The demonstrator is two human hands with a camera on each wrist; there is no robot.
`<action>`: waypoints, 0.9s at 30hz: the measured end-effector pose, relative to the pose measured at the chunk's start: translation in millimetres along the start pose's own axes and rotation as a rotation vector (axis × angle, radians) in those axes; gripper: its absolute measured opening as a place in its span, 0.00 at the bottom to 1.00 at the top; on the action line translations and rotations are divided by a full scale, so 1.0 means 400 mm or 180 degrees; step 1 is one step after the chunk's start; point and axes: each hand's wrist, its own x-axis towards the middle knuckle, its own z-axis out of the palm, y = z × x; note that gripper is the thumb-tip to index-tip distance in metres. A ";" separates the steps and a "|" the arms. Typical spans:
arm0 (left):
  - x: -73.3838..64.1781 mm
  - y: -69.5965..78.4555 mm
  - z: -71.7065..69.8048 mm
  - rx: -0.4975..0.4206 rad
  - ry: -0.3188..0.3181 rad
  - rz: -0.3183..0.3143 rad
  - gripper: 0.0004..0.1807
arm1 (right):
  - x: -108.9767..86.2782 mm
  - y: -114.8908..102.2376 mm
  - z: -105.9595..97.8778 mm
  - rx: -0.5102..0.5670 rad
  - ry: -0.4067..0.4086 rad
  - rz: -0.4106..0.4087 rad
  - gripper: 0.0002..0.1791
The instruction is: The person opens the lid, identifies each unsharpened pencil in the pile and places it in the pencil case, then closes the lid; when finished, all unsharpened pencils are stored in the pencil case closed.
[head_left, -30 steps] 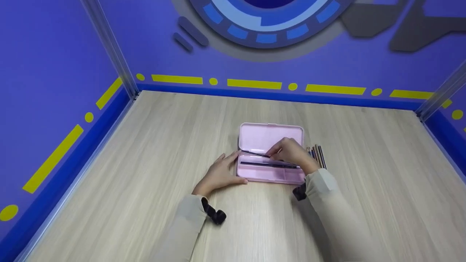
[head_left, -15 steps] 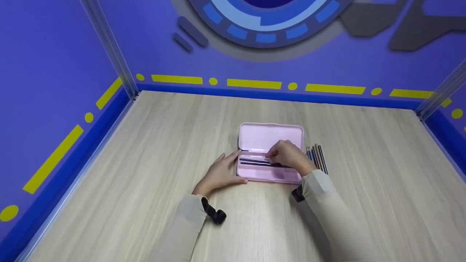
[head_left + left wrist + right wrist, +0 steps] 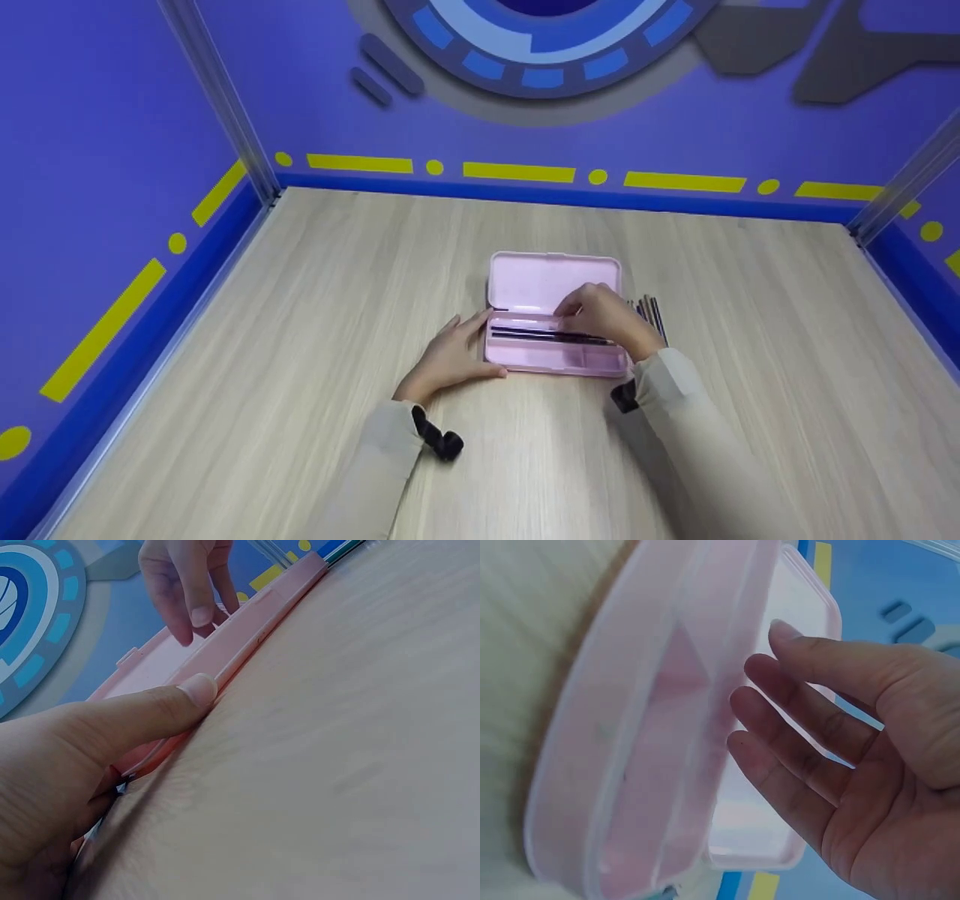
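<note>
A pink pencil case (image 3: 551, 370) lies on the table with its lid (image 3: 525, 277) raised at the back. Dark pencils (image 3: 529, 334) lie side by side in its rear compartment, and the front compartment has a divider near the right. My left hand (image 3: 450, 361) holds the case's left end, thumb against the front wall and fingers toward the back corner, as the left wrist view also shows. Over the rear compartment hovers my right hand (image 3: 604, 319). In the right wrist view, my right hand's fingers (image 3: 795, 750) are relaxed with nothing between them.
Several loose pencils (image 3: 654, 315) lie just right of the case, partly behind the right hand. A small dark piece (image 3: 499, 309) sits at the hinge's left end. Blue panels (image 3: 112, 150) enclose the wooden table (image 3: 360, 270) at the back and sides.
A second ago my right hand held a dark pencil slanted over the case. That pencil now lies in the rear compartment, released, and the hand has moved slightly right. The left hand stays put.
</note>
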 end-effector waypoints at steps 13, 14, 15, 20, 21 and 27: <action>0.001 0.002 -0.002 -0.0002 0.0002 0.0043 0.57 | -0.057 0.067 -0.078 0.0042 0.0114 0.0220 0.13; 0.001 0.003 -0.002 -0.0005 -0.0002 0.0046 0.57 | -0.062 0.074 -0.083 0.0033 0.0127 0.0224 0.13; 0.001 0.003 -0.002 -0.0009 -0.0001 0.0042 0.57 | -0.067 0.080 -0.088 0.0035 0.0136 0.0233 0.14; 0.000 0.004 -0.002 -0.0001 0.0008 0.0031 0.57 | -0.094 0.107 -0.115 0.0006 0.0187 0.0362 0.15; 0.000 0.004 -0.002 -0.0004 0.0009 0.0023 0.57 | -0.099 0.113 -0.119 -0.0003 0.0203 0.0390 0.15; 0.001 0.003 -0.001 -0.0014 0.0016 0.0054 0.57 | -0.132 0.155 -0.137 -0.0020 0.0249 0.0553 0.17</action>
